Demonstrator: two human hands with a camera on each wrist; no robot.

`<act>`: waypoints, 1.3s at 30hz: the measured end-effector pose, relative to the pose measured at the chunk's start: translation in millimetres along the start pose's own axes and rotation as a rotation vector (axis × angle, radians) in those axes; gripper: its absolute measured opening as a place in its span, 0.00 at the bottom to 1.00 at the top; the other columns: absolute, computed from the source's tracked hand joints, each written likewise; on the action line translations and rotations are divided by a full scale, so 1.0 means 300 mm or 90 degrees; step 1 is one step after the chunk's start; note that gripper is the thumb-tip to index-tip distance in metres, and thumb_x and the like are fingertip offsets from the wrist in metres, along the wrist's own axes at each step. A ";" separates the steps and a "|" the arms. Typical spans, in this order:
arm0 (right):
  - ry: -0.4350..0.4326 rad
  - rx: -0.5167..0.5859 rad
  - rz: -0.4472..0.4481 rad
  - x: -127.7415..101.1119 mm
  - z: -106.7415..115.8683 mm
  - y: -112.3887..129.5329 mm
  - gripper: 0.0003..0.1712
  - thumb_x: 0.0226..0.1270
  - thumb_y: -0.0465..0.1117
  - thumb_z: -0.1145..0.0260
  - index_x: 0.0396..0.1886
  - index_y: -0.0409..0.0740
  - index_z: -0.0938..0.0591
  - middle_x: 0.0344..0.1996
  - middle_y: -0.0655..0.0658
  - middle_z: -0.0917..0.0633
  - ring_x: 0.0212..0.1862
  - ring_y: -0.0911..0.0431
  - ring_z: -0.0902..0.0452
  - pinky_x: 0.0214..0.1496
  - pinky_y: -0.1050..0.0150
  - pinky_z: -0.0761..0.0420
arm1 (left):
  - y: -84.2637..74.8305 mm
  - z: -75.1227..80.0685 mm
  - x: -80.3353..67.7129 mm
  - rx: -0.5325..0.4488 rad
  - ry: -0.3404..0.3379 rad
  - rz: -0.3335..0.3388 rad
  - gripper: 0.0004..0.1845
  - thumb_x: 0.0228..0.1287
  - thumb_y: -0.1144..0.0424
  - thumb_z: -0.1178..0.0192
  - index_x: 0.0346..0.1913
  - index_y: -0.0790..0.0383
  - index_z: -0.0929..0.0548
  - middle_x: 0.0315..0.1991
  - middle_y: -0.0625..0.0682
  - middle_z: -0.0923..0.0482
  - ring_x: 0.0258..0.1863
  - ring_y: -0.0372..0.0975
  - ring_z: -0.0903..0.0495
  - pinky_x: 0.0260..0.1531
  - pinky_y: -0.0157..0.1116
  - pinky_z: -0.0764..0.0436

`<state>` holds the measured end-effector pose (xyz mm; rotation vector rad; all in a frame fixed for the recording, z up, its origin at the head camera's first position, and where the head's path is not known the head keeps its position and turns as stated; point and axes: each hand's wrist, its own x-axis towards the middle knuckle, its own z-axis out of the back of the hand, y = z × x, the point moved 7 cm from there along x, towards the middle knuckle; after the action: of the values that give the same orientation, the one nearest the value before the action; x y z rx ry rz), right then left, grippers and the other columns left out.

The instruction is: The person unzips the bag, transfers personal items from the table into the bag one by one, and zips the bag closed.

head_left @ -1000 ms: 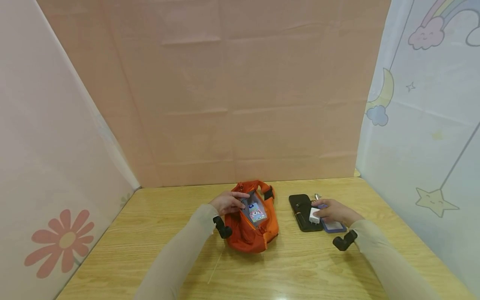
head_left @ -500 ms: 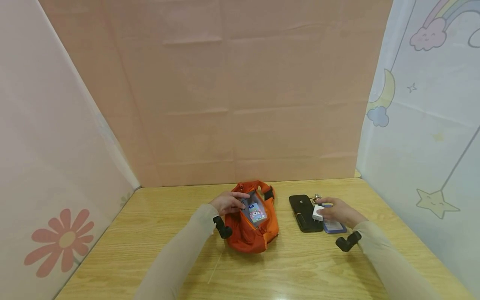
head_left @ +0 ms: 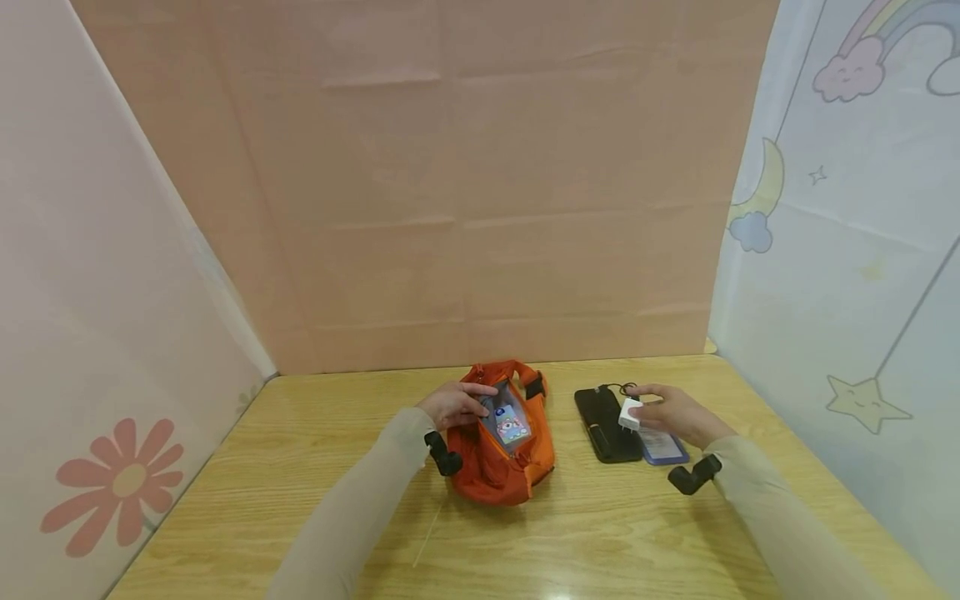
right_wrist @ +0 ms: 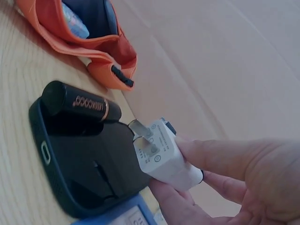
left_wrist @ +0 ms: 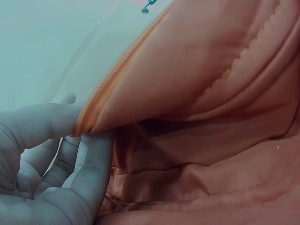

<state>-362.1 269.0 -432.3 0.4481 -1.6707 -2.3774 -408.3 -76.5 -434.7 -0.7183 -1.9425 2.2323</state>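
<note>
An orange bag lies open in the middle of the wooden table, with a small colourful packet showing inside. My left hand pinches the bag's zipped edge and holds the mouth apart. My right hand holds a white plug adapter with its prongs out, lifted just above a black phone. A dark lipstick tube lies on that phone. The adapter is pinched between thumb and fingers.
A blue-edged card lies beside the phone, under my right hand. A thin black cord curls at the phone's far end. Pink and patterned screens wall in the table at the back and both sides.
My right hand has lifted the white adapter off the phone and carried it a little up and away. The left hand and bag have stayed where they were.
</note>
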 end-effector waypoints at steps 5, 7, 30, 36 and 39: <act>-0.002 0.003 0.020 0.017 -0.013 0.032 0.37 0.71 0.36 0.40 0.71 0.23 0.44 0.72 0.22 0.51 0.66 0.35 0.36 0.63 0.54 0.27 | -0.001 -0.002 0.002 -0.005 -0.003 0.002 0.25 0.58 0.79 0.39 0.59 0.63 0.19 0.59 0.59 0.24 0.36 0.39 0.19 0.38 0.34 0.19; -0.001 -0.002 0.027 0.022 -0.021 0.046 0.37 0.71 0.37 0.40 0.71 0.23 0.44 0.72 0.22 0.50 0.66 0.37 0.35 0.63 0.54 0.27 | 0.000 -0.002 0.004 -0.004 -0.002 0.001 0.25 0.58 0.79 0.39 0.59 0.63 0.19 0.59 0.59 0.24 0.36 0.39 0.19 0.38 0.34 0.19; 0.014 0.047 0.045 0.094 -0.149 0.150 0.34 0.69 0.35 0.38 0.69 0.26 0.38 0.69 0.22 0.46 0.64 0.42 0.34 0.58 0.62 0.23 | 0.001 -0.002 -0.005 -0.004 0.000 0.000 0.25 0.58 0.79 0.39 0.59 0.63 0.20 0.58 0.58 0.23 0.35 0.38 0.20 0.39 0.34 0.19; 0.025 0.073 0.042 0.119 -0.200 0.153 0.33 0.68 0.33 0.38 0.69 0.25 0.38 0.64 0.24 0.38 0.50 0.52 0.24 0.53 0.65 0.21 | 0.005 0.000 -0.001 -0.010 0.002 0.002 0.24 0.58 0.79 0.39 0.58 0.62 0.18 0.57 0.59 0.23 0.35 0.38 0.20 0.37 0.33 0.19; 0.039 0.072 0.049 0.127 -0.231 0.163 0.33 0.68 0.33 0.39 0.69 0.25 0.39 0.61 0.26 0.35 0.44 0.57 0.23 0.53 0.63 0.21 | 0.007 0.003 0.001 -0.012 0.001 0.003 0.24 0.58 0.79 0.39 0.58 0.61 0.18 0.57 0.59 0.23 0.35 0.38 0.20 0.37 0.33 0.19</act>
<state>-373.3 178.7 -413.1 0.4621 -1.7683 -2.2009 -408.3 -77.5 -436.7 -0.7282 -1.9666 2.2185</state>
